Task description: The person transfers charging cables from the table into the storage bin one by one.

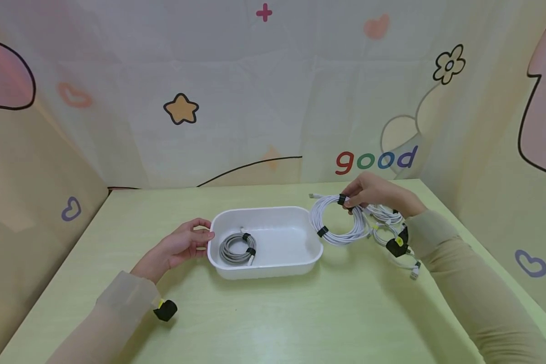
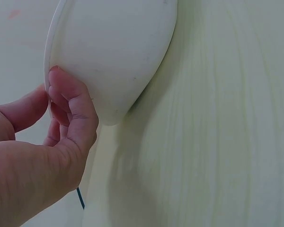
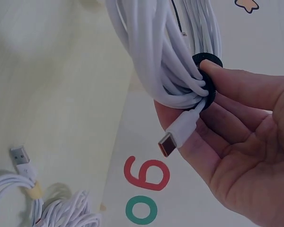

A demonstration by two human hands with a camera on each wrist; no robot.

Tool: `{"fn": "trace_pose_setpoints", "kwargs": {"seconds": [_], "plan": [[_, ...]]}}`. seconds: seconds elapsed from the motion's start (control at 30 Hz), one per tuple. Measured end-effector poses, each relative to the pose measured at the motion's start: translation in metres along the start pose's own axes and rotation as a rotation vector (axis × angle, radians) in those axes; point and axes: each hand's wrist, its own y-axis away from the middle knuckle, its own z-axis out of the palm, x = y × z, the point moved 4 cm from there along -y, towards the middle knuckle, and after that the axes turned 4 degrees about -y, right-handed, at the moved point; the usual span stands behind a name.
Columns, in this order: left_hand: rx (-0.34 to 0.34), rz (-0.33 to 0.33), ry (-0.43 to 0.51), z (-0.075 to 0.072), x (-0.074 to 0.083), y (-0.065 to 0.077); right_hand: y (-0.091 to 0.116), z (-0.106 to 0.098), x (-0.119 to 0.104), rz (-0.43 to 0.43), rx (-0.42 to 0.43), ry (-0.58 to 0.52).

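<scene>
A white plastic tub [image 1: 286, 270] stands on the table, with a coiled grey cable [image 1: 238, 249] lying in its left part. My left hand [image 1: 186, 243] pinches the tub's left rim; in the left wrist view the thumb is on one side of the rim [image 2: 48, 71] and the fingers are on the other. Held up beside the tub's right end is a coiled white cable [image 1: 338, 236], bound with black straps. My right hand [image 1: 368, 192] pinches it at a strap [image 3: 209, 90]. A USB-C plug [image 3: 177, 135] sticks out below the fingers in the right wrist view.
More coiled white cables [image 1: 387, 215] lie on the table at the right, partly hidden by my right arm. One USB plug [image 1: 414, 271] points toward me. A printed cloth [image 1: 236, 136] hangs behind the table, and side walls flank it.
</scene>
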Motion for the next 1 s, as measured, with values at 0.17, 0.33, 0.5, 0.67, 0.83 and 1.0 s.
{"fn": "trace_pose_setpoints", "kwargs": {"seconds": [0.17,0.33,0.5,0.67,0.83,1.0], "plan": [[-0.003,0.001,0.001,-0.001,0.000,-0.001,-0.006,0.003,-0.007,0.013,-0.007,0.013],[0.005,-0.008,-0.006,-0.001,0.000,0.000,-0.012,0.009,-0.014,0.008,-0.022,-0.008],[0.002,-0.007,-0.005,-0.001,0.000,0.001,-0.019,0.017,-0.021,0.005,-0.028,-0.031],[-0.012,0.008,0.011,0.000,0.001,0.001,-0.026,0.023,-0.028,0.009,-0.038,-0.046],[-0.012,0.009,0.017,0.000,0.001,0.002,-0.031,0.028,-0.033,-0.004,-0.057,-0.056],[-0.008,0.004,0.015,0.001,0.001,0.001,-0.034,0.031,-0.040,0.001,-0.062,-0.052]]}}
